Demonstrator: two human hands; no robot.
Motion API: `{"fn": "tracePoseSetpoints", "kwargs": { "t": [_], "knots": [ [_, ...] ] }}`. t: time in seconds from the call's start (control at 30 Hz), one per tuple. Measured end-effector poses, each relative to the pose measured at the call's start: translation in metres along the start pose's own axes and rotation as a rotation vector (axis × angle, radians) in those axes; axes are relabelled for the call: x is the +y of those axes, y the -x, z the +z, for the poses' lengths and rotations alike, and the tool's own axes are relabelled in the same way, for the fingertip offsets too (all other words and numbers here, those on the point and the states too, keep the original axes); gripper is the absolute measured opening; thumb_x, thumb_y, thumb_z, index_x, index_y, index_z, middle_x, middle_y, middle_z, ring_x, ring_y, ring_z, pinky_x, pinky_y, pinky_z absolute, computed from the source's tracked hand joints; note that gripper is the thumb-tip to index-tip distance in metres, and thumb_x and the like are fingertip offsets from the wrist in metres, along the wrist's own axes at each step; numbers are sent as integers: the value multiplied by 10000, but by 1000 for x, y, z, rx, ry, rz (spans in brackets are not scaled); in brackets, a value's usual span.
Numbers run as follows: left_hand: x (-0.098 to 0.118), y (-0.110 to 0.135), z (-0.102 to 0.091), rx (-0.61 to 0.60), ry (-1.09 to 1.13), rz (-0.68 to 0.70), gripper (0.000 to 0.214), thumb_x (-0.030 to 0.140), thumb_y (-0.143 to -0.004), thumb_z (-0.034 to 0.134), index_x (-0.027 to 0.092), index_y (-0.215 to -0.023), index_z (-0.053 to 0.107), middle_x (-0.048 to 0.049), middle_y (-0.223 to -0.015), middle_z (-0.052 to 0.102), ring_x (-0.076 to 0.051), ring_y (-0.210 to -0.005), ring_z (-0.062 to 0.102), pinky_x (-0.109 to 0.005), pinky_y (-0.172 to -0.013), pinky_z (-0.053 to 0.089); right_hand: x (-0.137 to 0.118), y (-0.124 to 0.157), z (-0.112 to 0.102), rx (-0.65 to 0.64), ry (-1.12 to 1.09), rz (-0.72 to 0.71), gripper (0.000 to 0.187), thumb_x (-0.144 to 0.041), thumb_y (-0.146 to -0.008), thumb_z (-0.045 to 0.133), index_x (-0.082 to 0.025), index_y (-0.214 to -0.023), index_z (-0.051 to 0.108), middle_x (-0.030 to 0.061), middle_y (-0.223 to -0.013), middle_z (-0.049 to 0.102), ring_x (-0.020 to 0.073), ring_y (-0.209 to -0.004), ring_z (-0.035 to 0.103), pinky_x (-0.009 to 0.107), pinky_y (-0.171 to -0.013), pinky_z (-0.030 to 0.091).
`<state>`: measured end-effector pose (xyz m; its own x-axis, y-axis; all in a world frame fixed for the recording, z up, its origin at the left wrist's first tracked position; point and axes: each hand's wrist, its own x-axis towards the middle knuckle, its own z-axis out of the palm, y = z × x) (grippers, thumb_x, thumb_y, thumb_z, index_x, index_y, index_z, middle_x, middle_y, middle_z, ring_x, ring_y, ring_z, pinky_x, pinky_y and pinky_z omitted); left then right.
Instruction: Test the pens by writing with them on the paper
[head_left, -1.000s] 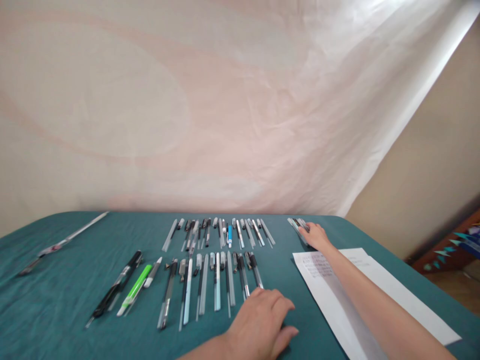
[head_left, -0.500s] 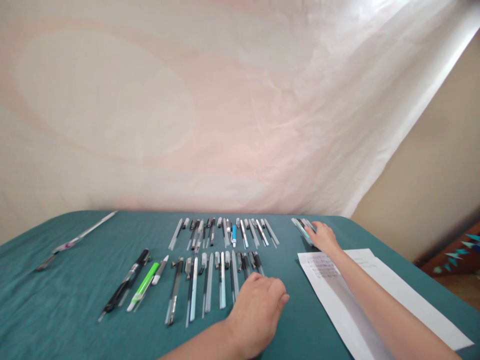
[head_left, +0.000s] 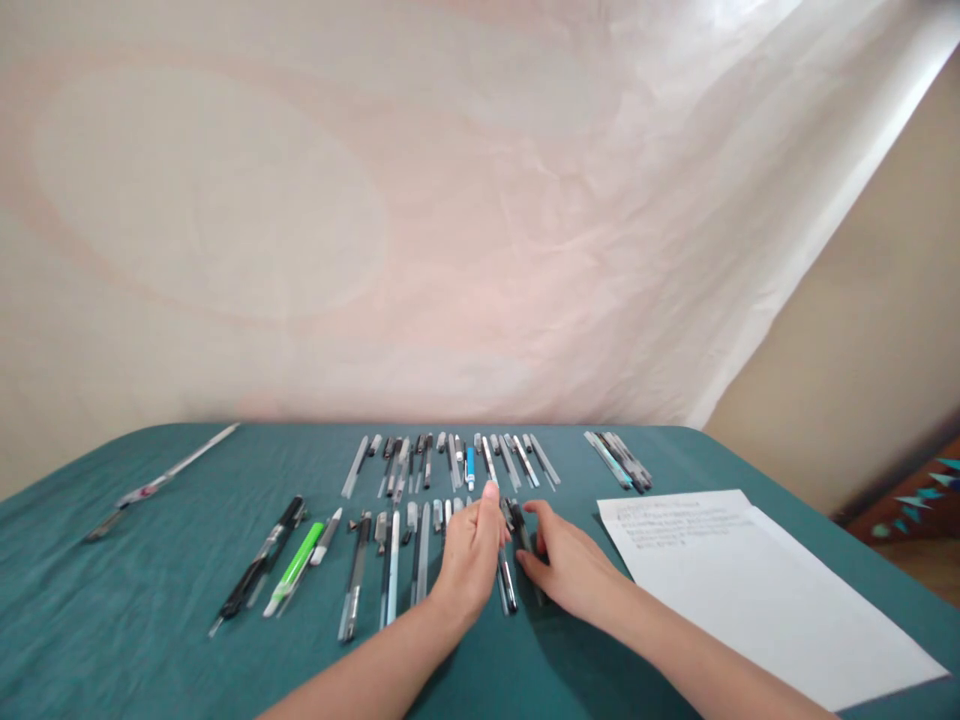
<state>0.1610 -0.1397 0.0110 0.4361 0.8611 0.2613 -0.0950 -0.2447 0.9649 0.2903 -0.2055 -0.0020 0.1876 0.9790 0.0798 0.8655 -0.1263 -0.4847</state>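
Observation:
Both of my hands are at the right end of the nearer row of pens. My left hand (head_left: 469,555) stands on its edge with the thumb up. Its other fingers are curled together, and whatever they hold is hidden. Close beside it lies a pen with a shiny dark barrel (head_left: 508,582). My right hand (head_left: 574,565) rests to the right of a black pen (head_left: 521,525). Its thumb and index finger are apart and touch the pen's side. Several clear-barrelled pens (head_left: 422,550) lie left of my hands, partly covered by the left one.
A farther row of pens (head_left: 427,465) lies behind. A green pen (head_left: 296,565) and a thick black pen (head_left: 262,555) are at left, with a long thin clear wrapper (head_left: 172,470) beyond. A pen bundle (head_left: 619,460) and white paper sheets (head_left: 750,590) occupy the right.
My right hand has left the pen bundle at the far right and come in to the nearer row. My left hand has turned thumb up and shifted slightly left and forward.

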Motion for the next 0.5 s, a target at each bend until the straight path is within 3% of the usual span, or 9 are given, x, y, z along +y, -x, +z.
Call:
{"fn": "tracePoseSetpoints", "kwargs": {
  "t": [0.23,0.5],
  "knots": [
    [2,0,-2,17,10,44,455,449,-867,302,185,-530,456,-2,-589,501,-150,-616,503,-252,-645,376,3,2,-9,-19,176,74,401,-197,-747,463,-159,-1144,425,77,-805,626,202,-710,595,251,-577,329],
    [0,2,1,-5,74,45,314,416,-883,287,180,-810,481,9,-653,510,-135,-606,506,-252,-603,405,9,5,-15,-16,308,116,339,-104,-650,483,-154,-980,539,95,-777,641,221,-698,604,259,-549,313]
  ]
}}
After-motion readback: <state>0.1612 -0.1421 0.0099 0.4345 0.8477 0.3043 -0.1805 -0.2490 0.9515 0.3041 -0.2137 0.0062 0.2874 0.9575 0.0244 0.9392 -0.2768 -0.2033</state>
